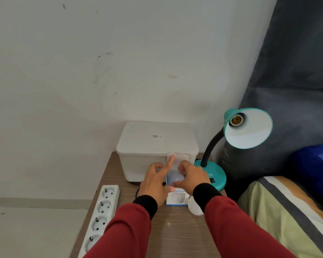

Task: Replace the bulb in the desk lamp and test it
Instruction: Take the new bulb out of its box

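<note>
A teal desk lamp (247, 128) stands at the table's right, its shade tilted toward me and its socket (236, 120) bare, with no bulb in it. Both hands hold a clear plastic bulb package (177, 161) upright above the table, a white bulb inside it. My left hand (155, 181) grips the package's left side with the index finger raised along it. My right hand (191, 178) grips its right side. A loose white bulb (194, 206) lies on the table under my right wrist.
A white lidded plastic box (157, 144) stands against the wall behind the package. A white power strip (101, 215) lies along the wooden table's left edge. A small white-and-blue carton (177, 198) lies below my hands. A bed and dark cushion are at right.
</note>
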